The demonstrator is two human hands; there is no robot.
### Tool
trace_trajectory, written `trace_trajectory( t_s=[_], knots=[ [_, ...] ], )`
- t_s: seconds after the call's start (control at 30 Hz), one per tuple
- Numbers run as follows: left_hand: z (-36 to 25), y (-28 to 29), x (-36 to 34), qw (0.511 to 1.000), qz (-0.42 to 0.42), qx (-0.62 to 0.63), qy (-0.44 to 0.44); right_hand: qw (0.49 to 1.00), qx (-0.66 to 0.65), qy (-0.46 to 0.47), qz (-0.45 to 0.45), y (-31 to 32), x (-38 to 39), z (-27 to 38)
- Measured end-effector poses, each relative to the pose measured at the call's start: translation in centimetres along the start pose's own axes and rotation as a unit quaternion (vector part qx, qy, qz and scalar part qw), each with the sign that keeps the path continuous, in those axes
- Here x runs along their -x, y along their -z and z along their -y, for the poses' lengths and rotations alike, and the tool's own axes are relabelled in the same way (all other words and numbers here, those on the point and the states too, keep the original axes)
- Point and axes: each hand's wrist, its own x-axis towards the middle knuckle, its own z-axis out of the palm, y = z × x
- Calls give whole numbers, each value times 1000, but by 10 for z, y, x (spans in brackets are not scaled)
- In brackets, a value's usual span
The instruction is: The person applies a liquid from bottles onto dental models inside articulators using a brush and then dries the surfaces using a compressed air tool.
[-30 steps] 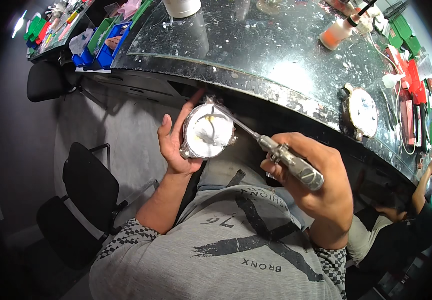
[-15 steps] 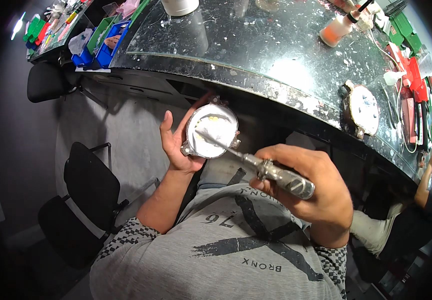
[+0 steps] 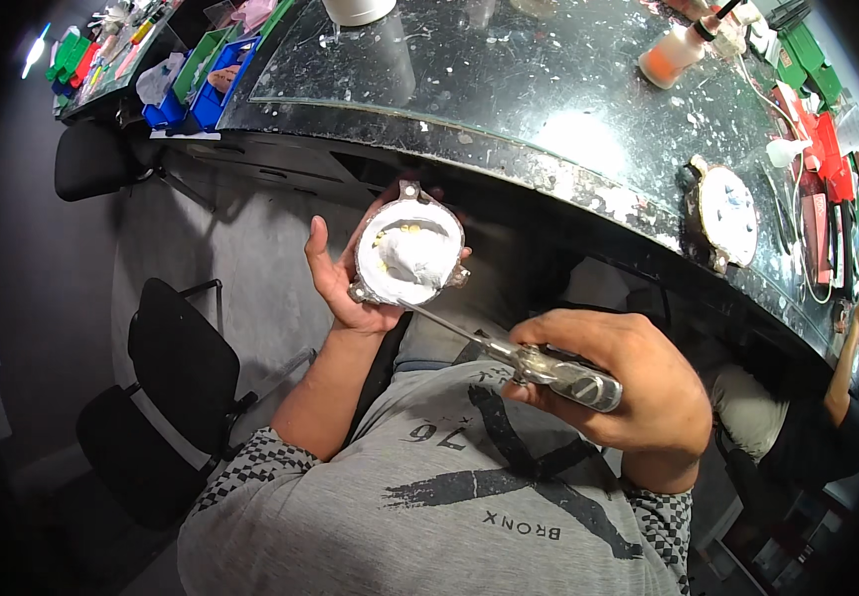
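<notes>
My left hand cradles a round dental flask half from below and the left, its thumb sticking out to the side. The flask has a dark metal rim with lugs and is filled with white plaster, in which several small yellowish pieces like teeth show. My right hand is wrapped round a silver metal tool with a thick knurled body and a long thin tip. That tip reaches the lower edge of the flask; whether it touches the rim I cannot tell. Both hands are held off the bench, in front of my shirt.
Ahead runs a dark, plaster-spotted bench. Another plaster-filled flask half lies near its edge at right, by a bottle of orange liquid. A white tub stands at the back. Black chairs are at left; a person sits at right.
The flask has moved slightly left and turned a little in my left hand. The tool's tip has gone from over the plaster to the flask's lower edge.
</notes>
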Motion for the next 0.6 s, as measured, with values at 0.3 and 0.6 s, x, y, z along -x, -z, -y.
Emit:
trace_trajectory(
  t_s=[0.3, 0.6],
  knots=[
    [0, 12, -1, 997, 55, -42, -18, 1000, 23, -12, -1, 4, -4, 3],
    [-3, 9, -5, 991, 125, -38, 1, 1000, 3, -20, 5, 6, -3, 2]
  ],
)
